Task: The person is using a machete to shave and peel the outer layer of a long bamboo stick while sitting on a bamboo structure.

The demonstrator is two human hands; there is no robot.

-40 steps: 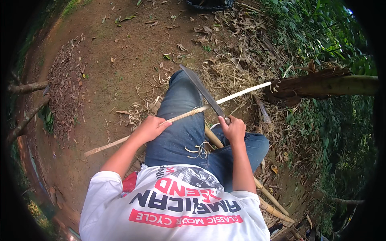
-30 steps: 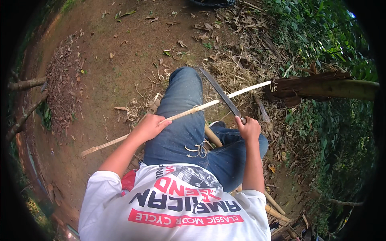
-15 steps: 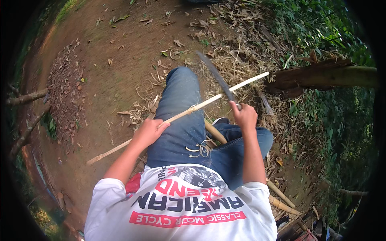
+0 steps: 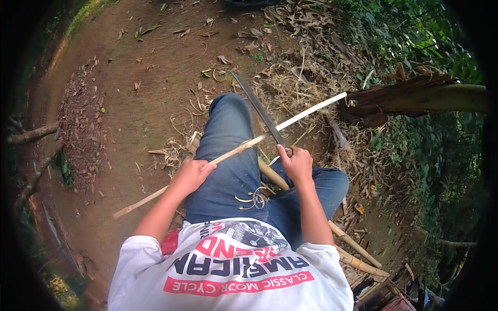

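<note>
A long pale bamboo strip point(image 4: 310, 110) lies slantwise over my raised knee, its whiter end toward the upper right. My left hand point(image 4: 191, 176) is closed around it beside the thigh, and the tail of the strip runs on down to the left. In my right hand point(image 4: 296, 160) is the handle of a machete point(image 4: 257, 105), whose long dark blade points up and left. The blade crosses the strip just right of the knee. Thin curled shavings point(image 4: 254, 199) rest on my jeans at the lap.
A thick bamboo pole point(image 4: 274, 175) passes beneath my legs, with more poles point(image 4: 358, 264) at lower right. Shavings and dry leaves point(image 4: 290, 85) cover the ground ahead. A trunk point(image 4: 415, 98) lies at right, before green plants point(image 4: 425, 155). Branches point(image 4: 36, 133) stick out at left.
My right hand and the machete have moved left and slightly down along the strip, toward my knee. The strip and my left hand stay almost where they were.
</note>
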